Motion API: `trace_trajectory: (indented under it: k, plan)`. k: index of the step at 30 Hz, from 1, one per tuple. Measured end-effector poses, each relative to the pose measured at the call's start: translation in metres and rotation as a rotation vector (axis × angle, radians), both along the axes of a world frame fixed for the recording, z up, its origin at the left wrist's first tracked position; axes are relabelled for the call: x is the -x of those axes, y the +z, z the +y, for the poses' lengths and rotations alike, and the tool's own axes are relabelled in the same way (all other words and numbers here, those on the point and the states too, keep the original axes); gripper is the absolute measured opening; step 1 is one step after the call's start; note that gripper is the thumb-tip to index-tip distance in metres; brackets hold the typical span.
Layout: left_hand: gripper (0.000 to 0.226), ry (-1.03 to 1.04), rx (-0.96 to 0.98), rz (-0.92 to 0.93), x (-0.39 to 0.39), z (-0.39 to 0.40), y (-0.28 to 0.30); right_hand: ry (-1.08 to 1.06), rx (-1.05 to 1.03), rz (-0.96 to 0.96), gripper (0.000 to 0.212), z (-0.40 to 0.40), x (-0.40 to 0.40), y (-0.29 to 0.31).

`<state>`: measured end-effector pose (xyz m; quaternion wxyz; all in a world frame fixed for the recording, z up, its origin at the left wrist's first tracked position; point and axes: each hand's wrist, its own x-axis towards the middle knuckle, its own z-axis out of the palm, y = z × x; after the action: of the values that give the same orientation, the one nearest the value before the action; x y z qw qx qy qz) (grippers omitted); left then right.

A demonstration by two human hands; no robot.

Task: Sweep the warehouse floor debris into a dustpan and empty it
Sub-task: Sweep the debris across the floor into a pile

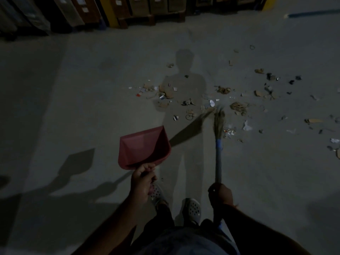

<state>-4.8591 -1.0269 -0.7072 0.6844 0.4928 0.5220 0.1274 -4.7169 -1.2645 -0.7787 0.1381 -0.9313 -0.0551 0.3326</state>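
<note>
Left hand [141,178]: clenched round the handle of the red dustpan [145,147], which is held up off the floor, mouth pointing away, nothing visible in it.

Right hand [220,193]: wrapped round the blue shaft of the broom [218,144]; the straw head is blurred at the near edge of the litter, just beside a few small scraps.

Feet: a pair of perforated clogs [190,208] is seen between the two arms, on bare concrete floor [73,107].

Debris [237,105]: cardboard bits, paper slips and dark fragments, spread wide across the middle and right of the floor, well apart from the dustpan. No single pile is formed.

Background: pallets with stacked boxes [147,8] along the far edge; a blue strip [312,14] at far right.

Risks, as judged:
- Light paper could be flicked further outward by a fast stroke, widening the spread.
- Pieces at far right could be missed in the dim light.
- With the dustpan carried aloft and far from the litter, sweepings could be pushed past its lip once it is set down, or under it if it is tilted.
</note>
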Motion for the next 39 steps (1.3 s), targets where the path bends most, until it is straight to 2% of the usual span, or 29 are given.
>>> trace_trajectory:
  k: [3,6,11,14,16,19,23,26,28,29,33,36,39]
  plan:
    - [0.015,-0.003,-0.012,0.002,0.005,0.027,-0.006,0.086,-0.025,0.031,0.013,0.033,-0.002,0.012]
    - [0.017,-0.014,-0.019,0.003,0.006,0.055,-0.01,0.187,-0.052,0.108,0.017,0.07,-0.005,0.015]
    - [0.016,-0.036,0.003,-0.017,0.0,0.103,-0.012,0.1,-0.154,0.307,0.019,0.148,-0.006,0.028]
    - [0.015,-0.044,-0.003,-0.026,-0.007,0.125,-0.014,0.01,-0.141,0.416,0.015,0.184,-0.001,0.027]
    - [0.015,-0.053,0.017,-0.019,-0.013,0.134,-0.015,0.046,-0.108,0.442,0.014,0.196,-0.001,0.024]
    - [0.014,-0.062,0.048,-0.008,-0.024,0.14,-0.016,0.105,-0.069,0.405,0.02,0.198,-0.012,0.017]
    - [0.019,-0.082,0.052,-0.004,-0.046,0.147,-0.018,-0.003,-0.055,0.368,0.022,0.191,-0.046,0.006]
    - [0.018,-0.098,0.037,0.011,-0.072,0.153,-0.017,-0.325,-0.181,0.349,0.008,0.186,-0.084,0.009]
    - [0.018,-0.1,0.021,0.026,-0.091,0.157,-0.015,-0.51,-0.225,0.33,0.012,0.184,-0.115,0.004]
    - [0.019,-0.102,0.015,0.029,-0.101,0.159,-0.014,-0.526,-0.191,0.292,0.013,0.185,-0.129,0.001]
    - [0.022,-0.093,0.019,0.017,-0.142,0.172,-0.011,-0.37,-0.021,0.098,0.024,0.193,-0.167,0.001]
    - [0.018,-0.095,0.028,-0.002,-0.168,0.178,-0.011,-0.281,-0.049,0.023,0.018,0.194,-0.183,0.004]
    - [0.02,-0.081,0.029,-0.005,-0.184,0.177,-0.011,-0.231,-0.123,0.042,0.016,0.195,-0.194,-0.005]
